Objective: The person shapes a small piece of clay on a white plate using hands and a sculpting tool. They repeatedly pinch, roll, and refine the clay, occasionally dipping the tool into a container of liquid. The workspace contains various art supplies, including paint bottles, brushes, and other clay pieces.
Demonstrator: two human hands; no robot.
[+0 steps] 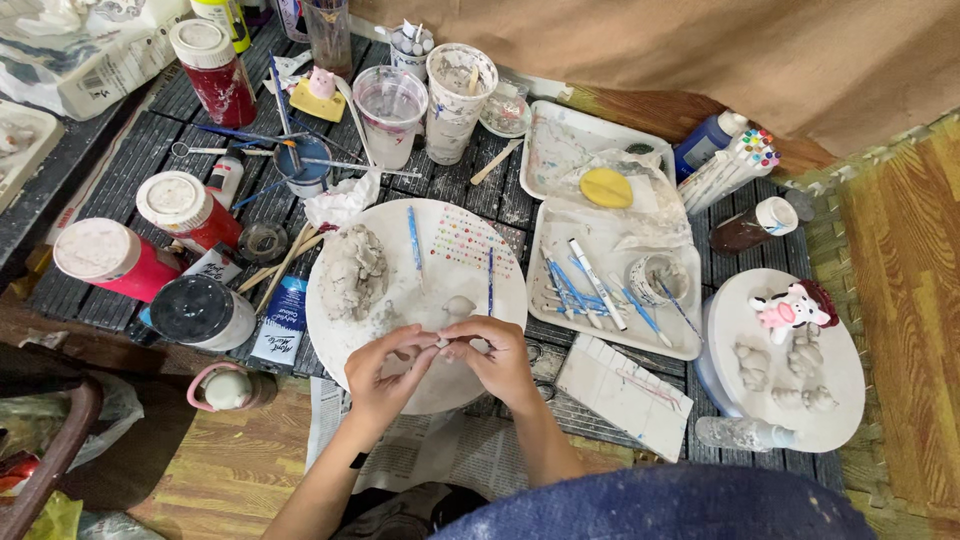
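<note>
Together the left hand [383, 368] and the right hand [497, 358] pinch a small bit of grey clay [441, 342] between their fingertips, both hands closed on it, just above the near part of a round white board [400, 300]. How the clay is shaped inside the grip cannot be told, since the fingers cover most of it.

On the same board, just beyond the fingertips, sits a small rounded clay piece [458, 306]. To its left lies a big lump of grey clay [351, 270], and farther back a blue tool [414, 238] lies beside a sheet of small coloured dots [463, 240].

Right of the board a white tray [560, 315] holds blue-handled tools [572, 290] and a roll of tape [655, 279]. A second white tray [556, 145] behind it carries a yellow disc [606, 187]. Far right, another round board [842, 400] bears small clay figures [790, 370] and a painted pink and white figure [790, 308].

Left of the hands stand red paint jars [190, 212] with white lids and a dark-lidded jar [200, 312], near a blue paint tube [281, 322]. Two clear plastic cups [425, 100] stand behind the near board.
</note>
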